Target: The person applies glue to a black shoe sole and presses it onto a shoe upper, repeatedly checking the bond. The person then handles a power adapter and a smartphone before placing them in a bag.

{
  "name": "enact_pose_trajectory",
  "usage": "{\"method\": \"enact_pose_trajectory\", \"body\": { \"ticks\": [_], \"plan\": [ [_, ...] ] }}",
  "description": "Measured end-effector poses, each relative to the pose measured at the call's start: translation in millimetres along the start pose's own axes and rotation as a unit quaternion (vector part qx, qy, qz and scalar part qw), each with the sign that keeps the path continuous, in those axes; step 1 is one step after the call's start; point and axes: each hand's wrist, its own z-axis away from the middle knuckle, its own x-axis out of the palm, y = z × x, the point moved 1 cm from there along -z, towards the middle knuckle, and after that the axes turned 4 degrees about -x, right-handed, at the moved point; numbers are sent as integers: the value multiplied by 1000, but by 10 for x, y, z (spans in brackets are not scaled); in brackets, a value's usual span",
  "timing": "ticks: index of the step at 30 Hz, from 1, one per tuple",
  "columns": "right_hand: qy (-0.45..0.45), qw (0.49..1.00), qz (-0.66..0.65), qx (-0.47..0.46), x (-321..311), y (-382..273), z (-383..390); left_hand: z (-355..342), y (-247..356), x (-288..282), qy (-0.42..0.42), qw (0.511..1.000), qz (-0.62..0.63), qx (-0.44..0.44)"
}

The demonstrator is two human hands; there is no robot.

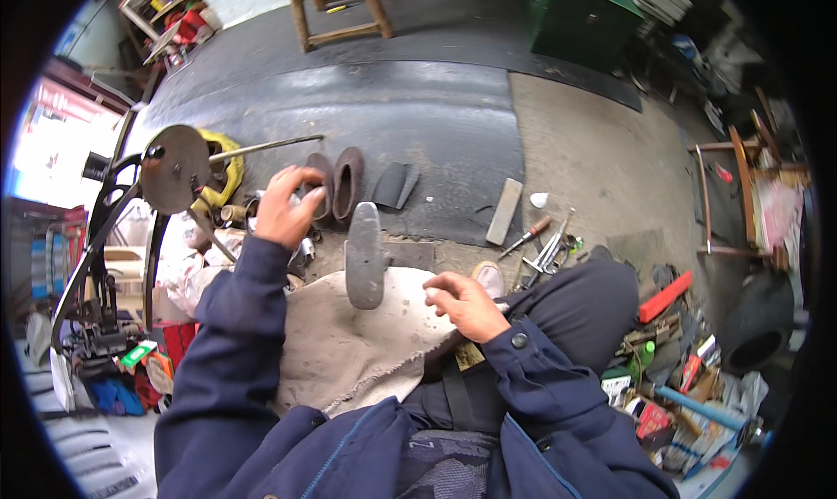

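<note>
My left hand (292,209) is raised at the left of centre, its thumb and fingers curved and apart, with nothing visible between them. Over my lap, my right hand (471,305) has its thumb and fingertips pinched together; a small pale bit shows at the tips, too small to name. Between the hands stands a grey, sole-shaped cobbler's last (364,259), touched by neither. A stained pale cloth (349,351) covers my lap around it. Beyond my left hand stand a pair of dark brown shoes (347,185), one partly hidden by my fingers, and a black bent sheet piece (397,186).
A machine with a round wheel (174,169) stands at the left. On the floor ahead lie a grey rectangular block (504,211), a wooden-handled tool (527,235) and several metal tools (551,253). Clutter fills the right side around a red bar (665,297). Farther off are a wooden stool (349,35) and a green box (582,21).
</note>
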Motion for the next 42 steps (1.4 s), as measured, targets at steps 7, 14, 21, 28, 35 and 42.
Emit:
{"method": "enact_pose_trajectory", "body": {
  "ticks": [7, 14, 21, 28, 35, 42],
  "plan": [
    [-150, 945, 283, -70, 62, 89, 144, 1514, 1065, -314, -115, 987, 99, -53],
    [-315, 935, 162, 27, 82, -34, 270, 2321, 1330, -169, -243, 969, -48, -2],
    [-222, 863, 451, -46, 50, 153, 344, 2371, 1249, -113, -209, 976, -52, 23],
    [-52, 957, 261, -114, 149, 81, 268, 2370, 1268, -10, -154, 986, -63, -2],
    [-143, 973, -85, -157, 624, -522, 635, 2242, 1236, -157, 23, 992, 121, -14],
    [-288, 932, -118, -184, 615, -826, 594, 2355, 1230, -398, 111, 961, 252, 1]
  ]
}}
